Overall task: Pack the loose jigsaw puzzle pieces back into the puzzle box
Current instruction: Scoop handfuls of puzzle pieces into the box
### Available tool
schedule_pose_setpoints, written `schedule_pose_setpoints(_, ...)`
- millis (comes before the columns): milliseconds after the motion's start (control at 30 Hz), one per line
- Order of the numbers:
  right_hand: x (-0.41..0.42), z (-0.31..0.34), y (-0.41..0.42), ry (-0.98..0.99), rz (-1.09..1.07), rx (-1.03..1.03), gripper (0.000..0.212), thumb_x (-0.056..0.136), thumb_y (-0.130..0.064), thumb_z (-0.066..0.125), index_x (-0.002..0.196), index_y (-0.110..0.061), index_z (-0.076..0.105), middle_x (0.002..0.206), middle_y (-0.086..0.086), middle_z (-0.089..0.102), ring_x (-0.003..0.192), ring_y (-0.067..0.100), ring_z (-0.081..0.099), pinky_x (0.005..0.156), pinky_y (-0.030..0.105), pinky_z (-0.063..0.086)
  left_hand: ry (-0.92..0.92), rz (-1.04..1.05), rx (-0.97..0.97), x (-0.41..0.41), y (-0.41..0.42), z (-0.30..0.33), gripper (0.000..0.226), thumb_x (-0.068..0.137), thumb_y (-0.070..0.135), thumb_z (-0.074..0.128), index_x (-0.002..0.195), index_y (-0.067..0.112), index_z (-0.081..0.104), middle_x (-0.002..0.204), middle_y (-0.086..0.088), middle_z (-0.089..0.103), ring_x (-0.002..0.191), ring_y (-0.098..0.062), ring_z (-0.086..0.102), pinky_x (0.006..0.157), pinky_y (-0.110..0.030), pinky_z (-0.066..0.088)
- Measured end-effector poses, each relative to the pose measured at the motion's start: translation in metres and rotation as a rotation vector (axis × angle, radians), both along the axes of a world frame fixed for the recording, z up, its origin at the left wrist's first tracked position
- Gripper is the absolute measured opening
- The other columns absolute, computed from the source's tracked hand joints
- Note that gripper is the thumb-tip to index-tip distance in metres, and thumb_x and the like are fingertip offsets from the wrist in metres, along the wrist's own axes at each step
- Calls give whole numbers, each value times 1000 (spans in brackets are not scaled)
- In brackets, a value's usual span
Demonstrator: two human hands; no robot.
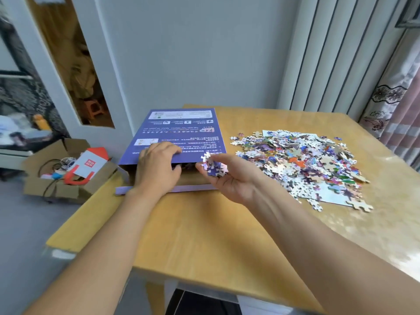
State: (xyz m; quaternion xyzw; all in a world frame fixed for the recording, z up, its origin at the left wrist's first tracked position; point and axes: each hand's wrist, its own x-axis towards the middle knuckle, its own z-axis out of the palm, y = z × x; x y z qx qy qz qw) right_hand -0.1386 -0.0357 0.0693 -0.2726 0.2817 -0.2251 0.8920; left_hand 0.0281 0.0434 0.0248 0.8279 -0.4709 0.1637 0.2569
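A flat purple puzzle box point(181, 130) lies on the left part of the wooden table point(204, 235), its near end open. My left hand point(159, 164) grips the box's near top edge and holds the opening up. Just right of the opening, my right hand point(227, 176) is palm up and holds a handful of puzzle pieces point(214, 165) in curled fingers. A large heap of loose puzzle pieces point(302, 162) covers the table to the right of the box.
A cardboard carton point(68, 176) with a paper house and cables sits on the floor to the left. The wall and a vertical radiator point(329, 53) stand behind the table. A floral curtain point(395, 110) hangs at the far right.
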Motion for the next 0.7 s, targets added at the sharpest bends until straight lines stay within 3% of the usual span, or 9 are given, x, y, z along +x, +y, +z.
schedule_pose_setpoints(133,33,-5,8,48,-66,-10,27,95,11,49,120,3,55,117,24,62,104,35,62,95,43,55,55,45,-127,8,-2,0,34,78,-2,62,103,17,73,108,-2,72,103,-33,61,86,-41,49)
schedule_pose_setpoints(300,45,5,14,35,-116,-68,28,94,17,44,110,-3,54,120,23,54,105,36,56,101,49,51,43,68,-223,9,-2,19,29,85,5,60,105,21,73,106,-1,74,99,-34,62,80,-41,49)
schedule_pose_setpoints(433,52,12,10,101,-146,-61,27,94,18,42,114,3,55,102,20,56,115,34,59,103,47,50,5,39,-157,11,-2,35,25,88,9,60,104,21,74,101,-5,74,100,-36,62,80,-41,49)
schedule_pose_setpoints(567,62,24,4,192,-129,-158,21,89,12,48,97,-5,59,98,11,59,92,25,57,91,28,50,-16,18,-144,1,-2,39,24,88,12,60,104,23,74,104,-2,74,101,-36,62,79,-40,47)
schedule_pose_setpoints(633,64,28,2,221,-141,-159,20,83,11,49,83,-5,61,91,7,57,83,25,55,78,26,48,-11,23,-149,-2,-4,42,25,88,12,60,105,24,74,104,-3,74,101,-35,62,79,-39,46)
schedule_pose_setpoints(700,64,31,2,206,-162,-146,23,79,15,46,78,-3,60,92,8,57,84,28,55,75,29,47,-5,29,-162,-3,-4,47,26,87,12,60,105,24,74,103,-4,74,101,-36,63,78,-40,48)
